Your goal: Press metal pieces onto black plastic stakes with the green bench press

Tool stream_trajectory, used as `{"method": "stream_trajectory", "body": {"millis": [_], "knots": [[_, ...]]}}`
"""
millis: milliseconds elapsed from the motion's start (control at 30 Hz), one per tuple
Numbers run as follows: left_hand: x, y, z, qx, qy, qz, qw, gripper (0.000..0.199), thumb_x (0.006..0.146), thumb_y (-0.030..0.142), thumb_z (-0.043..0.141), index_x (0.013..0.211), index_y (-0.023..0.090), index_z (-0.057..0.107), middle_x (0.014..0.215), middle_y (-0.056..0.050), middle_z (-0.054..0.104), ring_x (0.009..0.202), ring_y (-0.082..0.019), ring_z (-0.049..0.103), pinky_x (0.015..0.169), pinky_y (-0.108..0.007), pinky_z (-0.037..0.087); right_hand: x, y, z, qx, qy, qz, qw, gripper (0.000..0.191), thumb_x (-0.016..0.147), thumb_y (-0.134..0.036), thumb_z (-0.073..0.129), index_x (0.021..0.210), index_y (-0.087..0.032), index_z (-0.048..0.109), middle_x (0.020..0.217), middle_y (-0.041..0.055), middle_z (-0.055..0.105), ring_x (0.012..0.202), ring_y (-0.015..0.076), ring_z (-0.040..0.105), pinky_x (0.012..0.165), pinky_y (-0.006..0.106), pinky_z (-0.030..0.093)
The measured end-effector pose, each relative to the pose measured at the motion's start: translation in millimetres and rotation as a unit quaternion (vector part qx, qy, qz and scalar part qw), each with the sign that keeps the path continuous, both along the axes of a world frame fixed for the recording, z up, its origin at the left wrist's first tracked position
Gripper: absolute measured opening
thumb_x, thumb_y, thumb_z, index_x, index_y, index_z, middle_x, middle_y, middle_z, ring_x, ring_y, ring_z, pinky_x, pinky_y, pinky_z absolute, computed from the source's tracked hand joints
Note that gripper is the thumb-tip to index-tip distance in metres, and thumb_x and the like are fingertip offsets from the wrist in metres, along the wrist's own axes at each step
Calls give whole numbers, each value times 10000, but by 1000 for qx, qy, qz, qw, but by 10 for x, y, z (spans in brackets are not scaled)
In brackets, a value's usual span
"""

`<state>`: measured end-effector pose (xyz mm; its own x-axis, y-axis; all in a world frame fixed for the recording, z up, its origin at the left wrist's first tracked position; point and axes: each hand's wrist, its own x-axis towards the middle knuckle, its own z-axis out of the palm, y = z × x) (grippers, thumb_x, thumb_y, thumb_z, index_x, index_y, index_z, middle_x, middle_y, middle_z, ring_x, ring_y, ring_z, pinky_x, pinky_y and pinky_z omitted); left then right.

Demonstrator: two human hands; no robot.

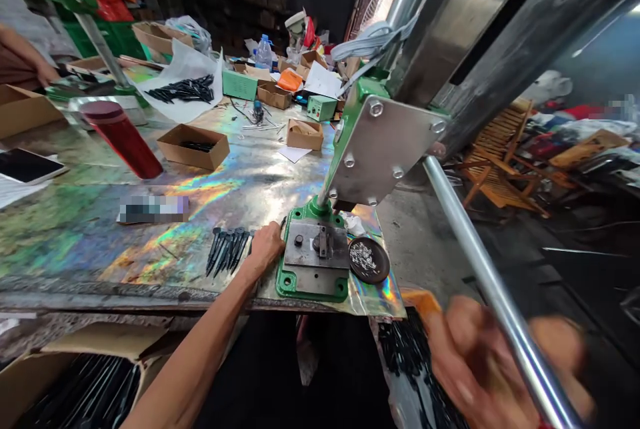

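Manual bench press (pixel 315 255), green cast base with steel die plate, stands at the near edge of the holographic-sheeted surface (pixel 65 282). Left hand (pixel 265 249): closed against the base's edge, any held item hidden. Right hand (pixel 480 355): blurred, curled behind the steel lever (pixel 500 289); grip cannot be told. Adjacent items: small row of black pins (pixel 227 251) beside the left hand; round dark dish (pixel 369 259) holding silver pieces, just right of the base. Stock: cardboard box of black rods (pixel 75 389) at lower left; further black pieces (pixel 410 362) below the surface's edge, right of the person.
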<state>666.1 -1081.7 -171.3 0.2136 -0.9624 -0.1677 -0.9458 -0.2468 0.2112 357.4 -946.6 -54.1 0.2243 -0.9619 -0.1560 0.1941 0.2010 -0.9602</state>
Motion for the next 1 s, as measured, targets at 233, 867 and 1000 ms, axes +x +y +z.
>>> {"method": "stream_trajectory", "body": {"millis": [233,867,1000], "knots": [[85,198,29,-52,135,103,984,119,695,219,494,766,161,570,756,-79,661,756,-233,628,610,-268,391,194,-976,-969,-107,334,-85,933,189,710,-361,496,731,-189,570,595,34,540,503,198,493,478,304,398],[16,684,-180,-178,340,68,921,113,727,270,429,776,204,507,638,21,546,586,-139,521,604,-248,424,247,-1239,-1652,-208,460,-116,855,123,765,-242,418,709,-205,520,699,46,551,686,223,504,713,345,388],[40,735,-167,-173,372,70,909,131,747,318,455,795,209,510,677,9,572,614,-151,565,608,-259,464,207,-1229,-1664,-182,377,-135,898,193,743,-368,480,718,-195,562,696,32,556,688,217,506,669,323,393]]}}
